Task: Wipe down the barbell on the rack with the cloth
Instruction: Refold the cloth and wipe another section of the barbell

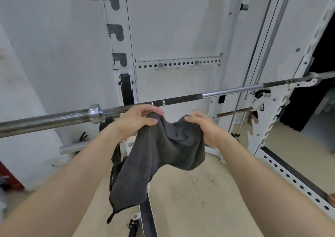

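The big white rack [272, 108] fills most of the view and stands on a tan floor [199, 191]. The long barbell [181, 100] lies across the rack. It runs from low on the left to higher on the right, and its right end sits in a hook on the rack. Near the left side, a shiny metal ring [95, 113] goes around the bar.

Just below the bar hangs the dark gray cloth [163, 146], near the bar's middle. It sags between the two hands, and its long end droops down on the left.

The left hand [137, 118] has its fingers and thumb curled and pinches one top corner of the cloth. This hand is right up by the bar (I cannot tell if it touches). The right hand [201, 126] curls its fingers over the other top edge and grips it, a bit lower than the bar.

A small loop [110, 218] dangles from the cloth's bottom corner.
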Action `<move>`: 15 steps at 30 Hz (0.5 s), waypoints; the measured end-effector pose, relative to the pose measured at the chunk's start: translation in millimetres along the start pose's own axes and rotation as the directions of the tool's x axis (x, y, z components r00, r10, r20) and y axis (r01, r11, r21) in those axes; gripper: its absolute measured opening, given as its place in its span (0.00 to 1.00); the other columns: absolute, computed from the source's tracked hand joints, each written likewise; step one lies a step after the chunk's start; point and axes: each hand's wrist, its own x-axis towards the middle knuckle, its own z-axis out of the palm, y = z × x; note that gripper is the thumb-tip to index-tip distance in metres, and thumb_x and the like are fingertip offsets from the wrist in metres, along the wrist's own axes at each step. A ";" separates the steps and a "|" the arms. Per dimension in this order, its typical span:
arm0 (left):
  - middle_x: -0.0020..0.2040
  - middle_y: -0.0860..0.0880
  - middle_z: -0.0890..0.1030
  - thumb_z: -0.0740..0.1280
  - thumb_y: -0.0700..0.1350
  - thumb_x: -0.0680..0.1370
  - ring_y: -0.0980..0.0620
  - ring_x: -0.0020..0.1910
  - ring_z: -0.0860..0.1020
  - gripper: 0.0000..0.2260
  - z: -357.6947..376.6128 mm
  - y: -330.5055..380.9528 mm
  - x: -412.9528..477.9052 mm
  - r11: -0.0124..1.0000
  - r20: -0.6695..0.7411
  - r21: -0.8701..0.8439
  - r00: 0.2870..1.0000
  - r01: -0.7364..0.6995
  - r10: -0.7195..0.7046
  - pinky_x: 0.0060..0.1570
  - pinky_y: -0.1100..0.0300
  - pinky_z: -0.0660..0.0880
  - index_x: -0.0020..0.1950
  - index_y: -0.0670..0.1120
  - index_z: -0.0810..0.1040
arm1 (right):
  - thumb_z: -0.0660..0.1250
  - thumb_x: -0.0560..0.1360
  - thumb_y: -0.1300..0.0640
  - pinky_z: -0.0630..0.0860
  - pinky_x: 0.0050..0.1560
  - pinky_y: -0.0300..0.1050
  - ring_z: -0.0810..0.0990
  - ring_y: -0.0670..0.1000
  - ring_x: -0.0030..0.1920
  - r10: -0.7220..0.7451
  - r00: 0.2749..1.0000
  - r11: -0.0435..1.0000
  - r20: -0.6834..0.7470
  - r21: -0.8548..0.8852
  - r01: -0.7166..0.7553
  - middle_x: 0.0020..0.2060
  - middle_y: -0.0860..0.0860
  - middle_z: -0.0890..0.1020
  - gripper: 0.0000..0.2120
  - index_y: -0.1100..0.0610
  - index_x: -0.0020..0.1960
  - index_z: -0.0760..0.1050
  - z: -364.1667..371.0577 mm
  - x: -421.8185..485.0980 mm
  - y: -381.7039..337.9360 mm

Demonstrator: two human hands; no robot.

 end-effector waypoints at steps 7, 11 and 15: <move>0.56 0.56 0.83 0.69 0.38 0.79 0.60 0.57 0.79 0.18 -7.1 10.0 32.6 0.935 -0.108 0.336 0.982 -0.112 0.157 0.65 0.54 0.74 0.66 0.55 0.78 | 0.70 0.75 0.62 0.77 0.45 0.48 0.79 0.54 0.42 0.099 0.988 0.950 0.118 -0.307 -0.058 0.38 0.54 0.80 0.12 0.54 0.35 0.73 -18.7 25.3 -12.6; 0.60 0.45 0.81 0.64 0.45 0.82 0.45 0.61 0.78 0.13 -17.0 12.6 50.9 0.719 -0.380 0.683 0.903 0.128 0.200 0.63 0.50 0.74 0.66 0.46 0.78 | 0.61 0.71 0.71 0.60 0.32 0.45 0.65 0.49 0.33 -0.101 0.979 0.993 0.176 -0.046 0.111 0.30 0.50 0.66 0.20 0.51 0.30 0.60 -24.1 50.4 -40.6; 0.36 0.44 0.80 0.61 0.57 0.82 0.44 0.40 0.80 0.23 -5.3 8.4 60.3 0.792 -0.574 0.550 0.809 0.266 0.127 0.38 0.55 0.73 0.39 0.40 0.80 | 0.55 0.70 0.74 0.72 0.37 0.43 0.73 0.50 0.34 -0.314 0.938 0.883 0.149 0.410 0.230 0.33 0.51 0.72 0.17 0.54 0.32 0.67 -26.7 79.7 -93.5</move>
